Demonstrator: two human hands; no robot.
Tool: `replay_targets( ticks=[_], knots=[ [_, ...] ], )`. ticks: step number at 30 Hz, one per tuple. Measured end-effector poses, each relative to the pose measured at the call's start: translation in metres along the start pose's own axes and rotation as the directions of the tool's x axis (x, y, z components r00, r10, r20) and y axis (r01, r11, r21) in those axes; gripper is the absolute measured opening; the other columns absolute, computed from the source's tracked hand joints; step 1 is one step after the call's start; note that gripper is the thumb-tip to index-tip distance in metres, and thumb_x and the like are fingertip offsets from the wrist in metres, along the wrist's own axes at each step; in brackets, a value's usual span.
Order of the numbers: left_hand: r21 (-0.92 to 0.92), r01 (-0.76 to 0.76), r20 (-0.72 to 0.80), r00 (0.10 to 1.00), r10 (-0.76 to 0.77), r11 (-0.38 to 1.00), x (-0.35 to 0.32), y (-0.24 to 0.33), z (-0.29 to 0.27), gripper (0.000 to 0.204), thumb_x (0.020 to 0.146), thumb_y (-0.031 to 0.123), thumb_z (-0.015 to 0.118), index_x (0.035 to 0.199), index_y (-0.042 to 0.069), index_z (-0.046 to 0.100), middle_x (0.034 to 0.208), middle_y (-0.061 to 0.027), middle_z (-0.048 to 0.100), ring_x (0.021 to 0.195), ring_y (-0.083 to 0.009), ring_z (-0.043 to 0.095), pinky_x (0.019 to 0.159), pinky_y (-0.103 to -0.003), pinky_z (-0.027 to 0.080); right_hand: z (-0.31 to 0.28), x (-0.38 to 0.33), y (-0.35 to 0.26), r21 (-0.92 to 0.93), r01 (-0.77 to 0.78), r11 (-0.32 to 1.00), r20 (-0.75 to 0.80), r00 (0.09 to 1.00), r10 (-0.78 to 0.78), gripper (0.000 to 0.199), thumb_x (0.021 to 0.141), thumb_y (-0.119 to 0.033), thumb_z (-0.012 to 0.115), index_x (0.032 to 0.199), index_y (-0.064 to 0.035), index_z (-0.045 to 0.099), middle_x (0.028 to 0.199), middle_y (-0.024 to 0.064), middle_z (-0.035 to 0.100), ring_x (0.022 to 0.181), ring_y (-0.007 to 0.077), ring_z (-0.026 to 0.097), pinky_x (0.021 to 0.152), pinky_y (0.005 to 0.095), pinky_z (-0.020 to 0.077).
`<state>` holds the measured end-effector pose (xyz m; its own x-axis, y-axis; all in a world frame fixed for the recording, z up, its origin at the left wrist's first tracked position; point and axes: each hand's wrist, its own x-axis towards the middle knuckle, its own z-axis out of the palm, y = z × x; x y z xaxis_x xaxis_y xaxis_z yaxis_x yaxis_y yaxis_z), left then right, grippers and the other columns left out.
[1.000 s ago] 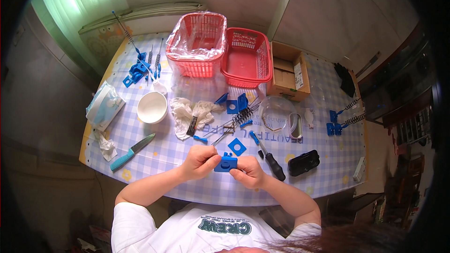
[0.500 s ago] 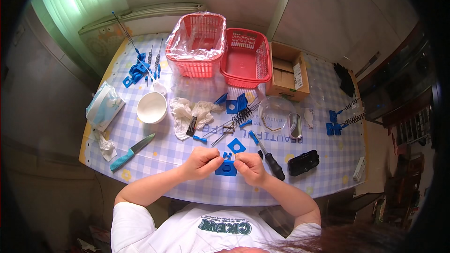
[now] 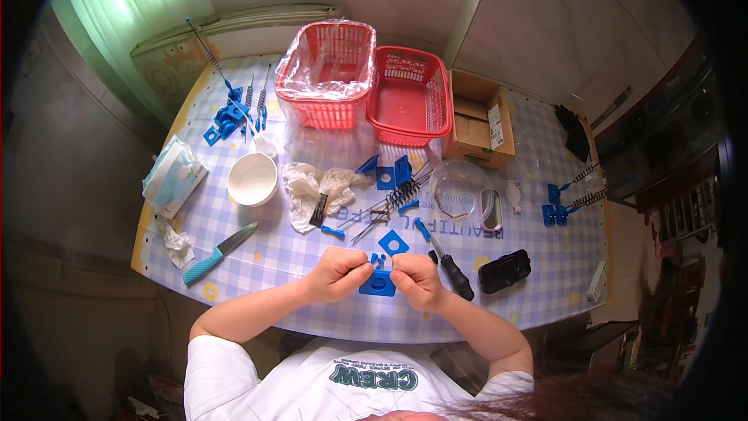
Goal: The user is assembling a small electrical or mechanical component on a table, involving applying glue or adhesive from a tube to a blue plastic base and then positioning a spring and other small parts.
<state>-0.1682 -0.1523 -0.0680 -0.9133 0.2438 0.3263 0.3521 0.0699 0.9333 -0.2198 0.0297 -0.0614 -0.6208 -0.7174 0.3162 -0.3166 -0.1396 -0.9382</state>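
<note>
Blue recessed plate [image 3: 378, 284] between the hands, over checked tablecloth [image 3: 269, 253]; left hand [image 3: 338, 274] and right hand [image 3: 418, 281] both curled closed, pinching its upper corners, main body below thumb tips

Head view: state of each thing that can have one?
Blue square plastic piece: held at its upper corners
Left hand: closed on it
Right hand: closed on it
Red plastic basket, left: film-lined
Red plastic basket, right: unlined
Brown cardboard box: open
White round bowl: upright
Teal-handled knife: blade bare
Black screwdriver: lying flat
</note>
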Motion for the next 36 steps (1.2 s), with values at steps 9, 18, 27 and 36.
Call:
replay_targets(
  ticks=[9, 18, 27, 36],
  knots=[
    [0.001, -0.014, -0.001, 1.0, 0.014, 1.0, 0.0, -0.002, 0.001, 0.025, 0.081, 0.008, 0.048, 0.058, 0.002, 0.04, 0.048, -0.0062, 0.037, 0.041, -0.0169, 0.034, 0.04, -0.029, 0.027, -0.001, 0.001, 0.001, 0.0, 0.034, 0.999, 0.01, 0.999, -0.034, 0.024, 0.078, -0.008, 0.048, 0.056, -0.0022, 0.039, 0.05, 0.0058, 0.037, 0.044, 0.0176, 0.035, 0.042, 0.0294, 0.0274],
    [0.028, -0.009, -0.008, 1.0, 0.009, 1.0, 0.0, -0.001, 0.001, 0.025, 0.081, 0.009, 0.049, 0.058, 0.002, 0.041, 0.048, -0.0061, 0.038, 0.041, -0.0159, 0.035, 0.04, -0.029, 0.028, 0.0, 0.001, 0.001, -0.013, 0.038, 0.999, 0.001, 0.999, -0.038, 0.023, 0.077, -0.008, 0.048, 0.056, -0.002, 0.039, 0.05, 0.0059, 0.036, 0.044, 0.0177, 0.035, 0.042, 0.03, 0.0274],
    [-0.24, 0.213, -0.036, 0.973, -0.228, 0.947, -0.001, 0.0, 0.0, 0.016, 0.083, 0.014, 0.051, 0.072, 0.002, 0.048, 0.052, 0.0005, 0.042, 0.047, -0.0071, 0.036, 0.043, -0.023, 0.03, 0.004, -0.004, 0.007, 0.009, -0.016, 1.0, -0.162, 0.987, 0.018, 0.026, 0.083, -0.013, 0.047, 0.06, -0.0011, 0.042, 0.052, 0.0045, 0.036, 0.046, 0.0144, 0.033, 0.043, 0.028, 0.0271],
    [-0.118, 0.172, -0.048, 0.983, -0.179, 0.978, 0.003, 0.001, 0.0, 0.016, 0.081, 0.012, 0.053, 0.071, 0.001, 0.048, 0.054, 0.0006, 0.041, 0.049, -0.0058, 0.033, 0.042, -0.023, 0.028, 0.005, -0.006, 0.015, 0.054, -0.092, 0.994, -0.256, 0.961, 0.103, 0.026, 0.084, -0.014, 0.047, 0.062, -0.0009, 0.043, 0.053, 0.0048, 0.039, 0.049, 0.0128, 0.035, 0.045, 0.027, 0.0289]
  ],
)
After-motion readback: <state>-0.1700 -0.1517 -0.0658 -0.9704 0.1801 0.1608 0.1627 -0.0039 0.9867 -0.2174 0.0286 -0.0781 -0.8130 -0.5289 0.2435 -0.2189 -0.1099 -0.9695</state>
